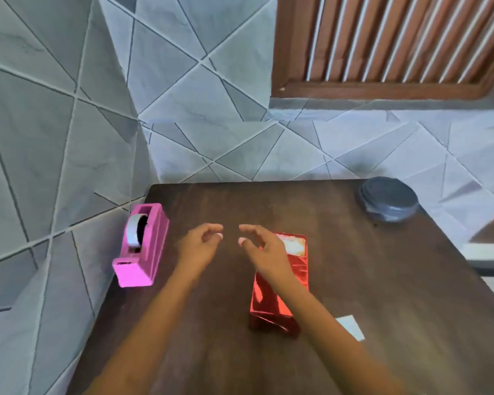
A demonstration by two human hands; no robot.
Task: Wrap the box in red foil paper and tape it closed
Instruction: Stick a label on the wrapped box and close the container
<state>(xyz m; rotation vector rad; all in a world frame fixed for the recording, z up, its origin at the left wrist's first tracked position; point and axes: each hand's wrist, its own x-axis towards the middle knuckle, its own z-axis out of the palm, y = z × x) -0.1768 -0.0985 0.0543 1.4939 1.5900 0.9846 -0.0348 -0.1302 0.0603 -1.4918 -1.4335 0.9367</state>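
One wrapped box (pixel 298 266) lies beneath the right hand (pixel 264 252), fingertips (pixel 241 240) past its corner

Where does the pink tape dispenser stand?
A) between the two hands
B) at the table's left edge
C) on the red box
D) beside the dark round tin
B: the pink tape dispenser stands at the left edge of the table, left of the left hand.

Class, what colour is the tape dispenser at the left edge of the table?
Pink: the tape dispenser shows clearly in the head view.
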